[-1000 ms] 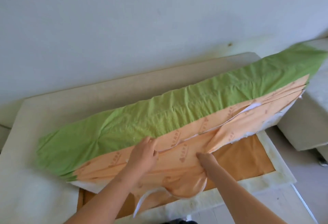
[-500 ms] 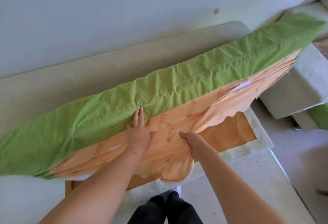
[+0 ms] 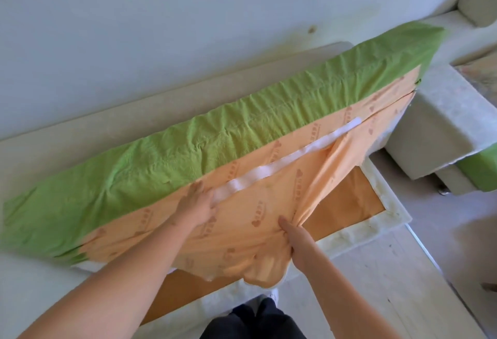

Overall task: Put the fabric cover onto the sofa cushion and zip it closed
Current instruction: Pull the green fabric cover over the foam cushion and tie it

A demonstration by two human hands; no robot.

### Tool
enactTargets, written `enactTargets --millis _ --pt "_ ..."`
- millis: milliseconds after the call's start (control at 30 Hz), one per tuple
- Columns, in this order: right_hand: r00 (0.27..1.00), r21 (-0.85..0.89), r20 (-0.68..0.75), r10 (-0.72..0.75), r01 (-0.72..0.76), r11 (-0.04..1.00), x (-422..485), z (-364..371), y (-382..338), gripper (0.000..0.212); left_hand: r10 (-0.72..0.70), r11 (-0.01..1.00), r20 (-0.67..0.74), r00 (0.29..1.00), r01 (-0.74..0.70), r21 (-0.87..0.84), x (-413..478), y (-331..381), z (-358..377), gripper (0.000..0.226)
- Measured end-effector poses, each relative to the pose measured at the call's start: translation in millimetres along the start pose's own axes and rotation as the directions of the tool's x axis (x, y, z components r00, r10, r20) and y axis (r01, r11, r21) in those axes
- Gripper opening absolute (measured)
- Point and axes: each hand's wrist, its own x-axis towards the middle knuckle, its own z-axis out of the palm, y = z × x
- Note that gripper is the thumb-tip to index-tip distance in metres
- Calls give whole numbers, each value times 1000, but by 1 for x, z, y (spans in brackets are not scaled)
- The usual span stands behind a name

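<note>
A long sofa cushion stands on edge across the sofa base, wrapped in a cover that is green (image 3: 215,145) on top and orange (image 3: 304,177) on the side facing me. A gap in the orange side shows the white cushion (image 3: 271,172) inside, running up to the right. My left hand (image 3: 197,205) lies flat on the orange fabric at the lower end of the gap. My right hand (image 3: 291,242) is shut on a bunch of the loose orange flap below the gap, which hangs down in folds.
The bare pale sofa base (image 3: 373,233) with a brown panel (image 3: 347,204) lies under the cushion. A pale sofa block (image 3: 441,129) stands at the right, with another green piece (image 3: 481,174) beside it. The white wall is behind. My dark trousers (image 3: 255,320) show at the bottom.
The gap has widened, showing more white cushion. My left hand slid down from the green edge onto the orange side; my right hand pulled the flap down and toward me.
</note>
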Motion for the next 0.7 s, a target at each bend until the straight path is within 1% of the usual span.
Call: enactTargets --millis 33,100,167,233,267,367,400,433,467,500,567,600,633,667,700 --pt "1000 37 15 1 -2 999 -3 3 -1 38 0 1000 -16 1000 0 -2 -11 -5 11 65" --pt "998 99 67 0 -6 995 -5 11 -1 35 -29 999 -100 995 30 14 -34 -13 33 64" --pt "993 98 119 5 -17 995 -5 19 -1 35 -126 992 -216 968 120 -41 -57 -20 52 61" --pt "991 47 135 13 -19 999 -5 26 1 37 -245 965 -266 932 208 -160 -79 -24 66 59" --pt "991 20 133 22 -25 999 -4 28 3 38 -278 953 -273 921 230 -195 -86 -26 72 62" --pt "983 -13 174 56 -54 998 -4 38 5 40 -295 948 -312 903 235 -217 -97 -41 91 78" --pt "979 -14 192 64 -63 998 -3 41 4 43 -291 946 -327 899 221 -235 -98 -43 92 75" --pt "975 -12 211 68 -67 998 -3 45 2 46 -288 947 -365 886 206 -246 -98 -47 91 63" --pt "971 -15 229 70 -69 998 -4 50 0 46 -273 954 -392 878 196 -225 -99 -50 85 46" --pt "969 -11 239 69 -69 998 -4 53 -3 43 -254 964 -426 869 191 -184 -99 -54 79 33" --pt "962 -11 265 65 -65 998 -4 58 -9 35 -219 974 -517 828 154 -167 -98 -64 72 34" --pt "960 -26 271 63 -58 998 -4 59 -12 33 -230 967 -512 828 138 -212 -100 -68 77 34" --pt "959 -63 276 65 -49 997 -5 59 -15 30 -242 956 -458 855 129 -264 -104 -70 88 34" --pt "962 -120 265 63 -31 992 -5 58 -19 26 -259 942 -374 890 147 -303 -114 -67 101 31" --pt "967 -184 248 60 -14 983 -5 60 -22 23 -255 944 -298 920 169 -284 -122 -63 118 27"
